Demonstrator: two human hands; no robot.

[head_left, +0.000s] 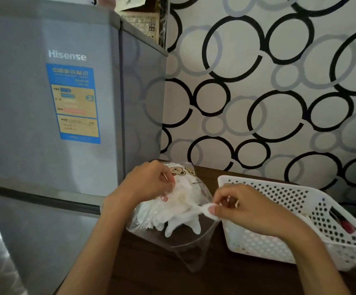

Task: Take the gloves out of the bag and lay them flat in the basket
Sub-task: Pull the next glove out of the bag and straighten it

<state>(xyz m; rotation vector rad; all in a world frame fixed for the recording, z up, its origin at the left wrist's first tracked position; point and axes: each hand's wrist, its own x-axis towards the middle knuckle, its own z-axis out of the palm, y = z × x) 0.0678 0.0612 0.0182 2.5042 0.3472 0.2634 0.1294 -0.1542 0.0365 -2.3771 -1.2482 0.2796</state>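
We log: left hand [149, 184] grips bag [185, 237]; right hand [245, 207] pinches glove [204, 210] tip; basket [258, 188] just right of pinch.

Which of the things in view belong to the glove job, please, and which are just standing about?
Job: clear bag, held by the left hand; white gloves, one pinched by the right hand; white basket.

Standing about: grey fridge, brown table, ringed wallpaper.

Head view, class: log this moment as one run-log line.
left hand holds bag | right hand pinches glove, pulling it out | basket on the right, no gloves visible inside
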